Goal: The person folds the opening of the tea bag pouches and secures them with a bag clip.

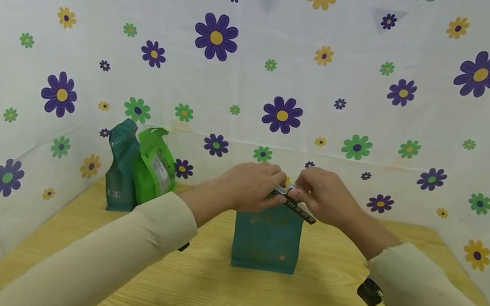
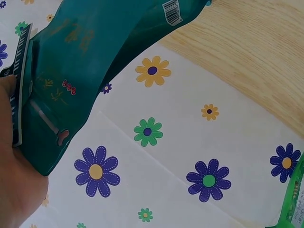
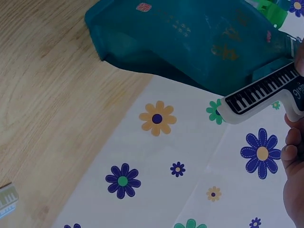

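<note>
A teal pouch bag [image 1: 266, 241] stands upright on the wooden table. Across its top lies a bag clip [image 1: 301, 210] with a black-and-white piano-key pattern and a white handle, slanting down to the right in the head view. My left hand [image 1: 255, 186] grips the clip near its left part, the heel of the palm beside the bag's top corner in the left wrist view. With curled fingers and thumb, my right hand [image 1: 327, 196] pinches the clip's white handle. The clip's long arm [image 3: 256, 95] runs along the bag's top edge in the right wrist view.
Another teal bag [image 1: 121, 169] and a bright green bag [image 1: 155, 164] stand side by side at the table's back left. A pale clip-like piece [image 3: 7, 199] shows at the right wrist view's edge. Flower-printed white sheeting [image 1: 257, 84] encloses the table [image 1: 219, 301].
</note>
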Demonstrator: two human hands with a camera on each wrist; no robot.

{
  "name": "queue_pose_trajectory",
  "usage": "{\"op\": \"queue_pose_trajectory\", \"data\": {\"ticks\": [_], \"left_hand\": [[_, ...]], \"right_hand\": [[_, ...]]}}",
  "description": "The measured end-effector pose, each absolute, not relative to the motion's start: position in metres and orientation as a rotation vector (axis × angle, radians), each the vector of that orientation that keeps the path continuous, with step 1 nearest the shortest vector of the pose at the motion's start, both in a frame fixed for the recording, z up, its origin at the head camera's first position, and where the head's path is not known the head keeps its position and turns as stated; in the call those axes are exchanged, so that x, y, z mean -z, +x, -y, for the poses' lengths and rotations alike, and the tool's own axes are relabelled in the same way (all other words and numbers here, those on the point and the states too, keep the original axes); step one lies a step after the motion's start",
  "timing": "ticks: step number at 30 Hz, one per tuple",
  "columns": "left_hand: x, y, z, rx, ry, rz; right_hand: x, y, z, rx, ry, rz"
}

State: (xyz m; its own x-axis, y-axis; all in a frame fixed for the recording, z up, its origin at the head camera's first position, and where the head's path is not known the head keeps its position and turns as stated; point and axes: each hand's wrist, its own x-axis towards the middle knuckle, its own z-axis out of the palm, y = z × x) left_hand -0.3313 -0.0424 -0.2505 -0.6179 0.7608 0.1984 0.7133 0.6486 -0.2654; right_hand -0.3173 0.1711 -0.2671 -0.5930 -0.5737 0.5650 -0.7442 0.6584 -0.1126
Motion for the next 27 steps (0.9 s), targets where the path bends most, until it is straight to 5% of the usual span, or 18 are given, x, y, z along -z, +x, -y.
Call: {"op": "queue_pose_trajectory", "data": {"ticks": [27], "left_hand": [[0.252, -0.335, 0.082, 0.063, -1.112, 2.688]], "right_hand": [[0.299, -0.316, -0.195, -0.535, 0.943, 2.684]]}}
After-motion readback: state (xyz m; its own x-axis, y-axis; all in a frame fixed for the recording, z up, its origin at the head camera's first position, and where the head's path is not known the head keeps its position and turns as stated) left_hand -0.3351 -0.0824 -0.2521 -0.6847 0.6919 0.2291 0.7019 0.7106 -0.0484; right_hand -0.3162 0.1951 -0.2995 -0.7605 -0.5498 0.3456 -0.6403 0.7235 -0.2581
